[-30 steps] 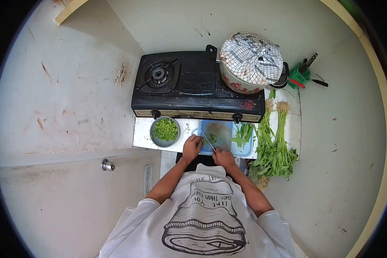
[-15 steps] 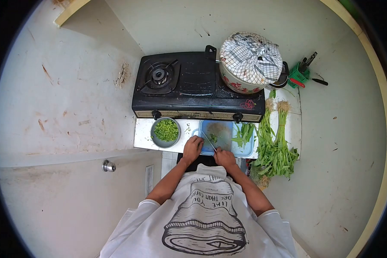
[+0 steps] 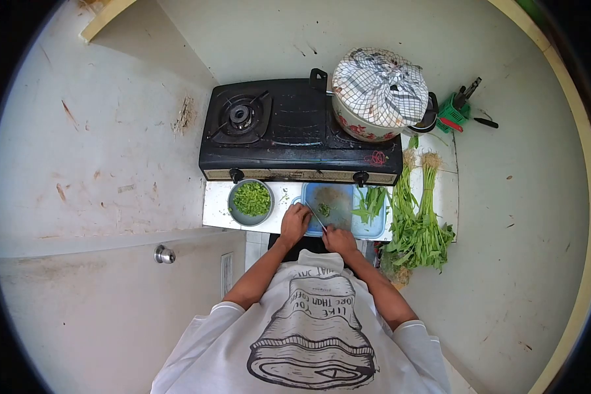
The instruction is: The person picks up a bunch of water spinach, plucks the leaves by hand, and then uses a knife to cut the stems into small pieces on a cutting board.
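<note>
My right hand (image 3: 340, 239) grips a knife (image 3: 318, 217) whose thin blade slants up and left over a blue cutting board (image 3: 369, 228). My left hand (image 3: 295, 222) rests with curled fingers at the board's left edge, close to the blade's tip. A small heap of chopped greens (image 3: 324, 210) lies on the board just right of the blade. Cut green stems (image 3: 372, 203) lie on the board's right part. A metal bowl (image 3: 233, 207) full of chopped greens (image 3: 252, 198) stands left of my left hand.
A black two-burner gas stove (image 3: 289, 128) sits behind the board, with a flowered pot (image 3: 354, 125) under a checked cloth (image 3: 381, 85) on its right burner. Long bunches of leafy greens (image 3: 420, 223) lie at the right. A green utensil holder (image 3: 454, 115) stands far right. A door knob (image 3: 163, 253) is at lower left.
Both hands have barely shifted; my left hand stays at the board's left edge and the knife keeps its slant. The whole view has slid slightly.
</note>
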A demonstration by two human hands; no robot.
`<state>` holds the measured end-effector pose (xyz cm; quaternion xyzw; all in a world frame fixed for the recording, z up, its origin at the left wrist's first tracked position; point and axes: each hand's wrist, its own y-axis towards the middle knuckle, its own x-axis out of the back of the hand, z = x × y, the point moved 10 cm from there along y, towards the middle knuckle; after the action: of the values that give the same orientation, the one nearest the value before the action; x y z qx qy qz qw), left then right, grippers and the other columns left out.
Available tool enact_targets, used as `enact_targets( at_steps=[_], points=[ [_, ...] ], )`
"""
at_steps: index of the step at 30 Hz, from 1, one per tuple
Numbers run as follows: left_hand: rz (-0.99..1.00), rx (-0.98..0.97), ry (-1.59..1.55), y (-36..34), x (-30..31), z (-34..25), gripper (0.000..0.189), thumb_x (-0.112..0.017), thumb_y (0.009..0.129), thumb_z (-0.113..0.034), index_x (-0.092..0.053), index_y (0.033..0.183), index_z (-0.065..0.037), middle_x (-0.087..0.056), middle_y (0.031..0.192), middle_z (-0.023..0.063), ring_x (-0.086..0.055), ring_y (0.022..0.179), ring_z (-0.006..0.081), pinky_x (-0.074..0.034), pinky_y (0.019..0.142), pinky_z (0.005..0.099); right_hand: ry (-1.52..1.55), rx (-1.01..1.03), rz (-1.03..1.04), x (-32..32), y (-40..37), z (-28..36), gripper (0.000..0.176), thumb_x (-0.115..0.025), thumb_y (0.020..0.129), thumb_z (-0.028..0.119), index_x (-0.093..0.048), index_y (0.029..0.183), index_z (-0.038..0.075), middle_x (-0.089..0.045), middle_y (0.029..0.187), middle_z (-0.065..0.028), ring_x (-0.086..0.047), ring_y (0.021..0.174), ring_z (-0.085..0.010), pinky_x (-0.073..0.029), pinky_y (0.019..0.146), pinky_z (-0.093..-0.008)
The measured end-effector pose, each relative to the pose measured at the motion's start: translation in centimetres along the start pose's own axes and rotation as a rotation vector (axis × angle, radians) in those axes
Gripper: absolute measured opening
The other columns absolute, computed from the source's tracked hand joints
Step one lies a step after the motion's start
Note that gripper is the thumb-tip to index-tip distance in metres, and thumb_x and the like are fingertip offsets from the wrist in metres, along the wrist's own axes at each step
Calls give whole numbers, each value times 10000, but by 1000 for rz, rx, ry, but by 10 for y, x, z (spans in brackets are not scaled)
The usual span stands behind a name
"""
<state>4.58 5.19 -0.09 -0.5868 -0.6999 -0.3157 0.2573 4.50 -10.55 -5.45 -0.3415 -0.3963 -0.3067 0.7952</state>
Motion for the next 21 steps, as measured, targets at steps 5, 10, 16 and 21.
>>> enact_targets(
  at_steps=[5,10,16,21],
  points=[
    [-16,-2,-42,-5,0,1,95,-720,863,-63,-695,954,-51,-637,911,121,-612,901,348,-505,831,442,-45,-21,49,0,4,4,325,-539,984,286,-590,1016,-34,-730,771,-263,-745,728,-439,-603,674,-551],
    [-23,94,-70,-3,-3,13,74,-718,866,-60,-698,938,-57,-637,890,117,-617,903,342,-503,827,438,-36,-23,-11,-6,1,-6,360,-551,1002,340,-593,1009,-17,-713,735,-262,-725,693,-462,-597,667,-560],
    [-34,127,-91,-5,-5,18,60,-734,853,-66,-705,905,-58,-637,867,119,-618,890,348,-498,825,446,-14,-42,-64,2,-10,-18,365,-571,992,354,-598,1009,-9,-706,718,-258,-722,680,-459,-597,649,-554],
    [-54,115,-78,-5,-3,18,64,-739,847,-74,-710,902,-58,-641,873,119,-619,886,350,-499,822,450,-6,-14,-24,7,-8,-4,364,-585,982,349,-604,1004,-13,-702,718,-269,-721,677,-464,-598,652,-558]
  ],
)
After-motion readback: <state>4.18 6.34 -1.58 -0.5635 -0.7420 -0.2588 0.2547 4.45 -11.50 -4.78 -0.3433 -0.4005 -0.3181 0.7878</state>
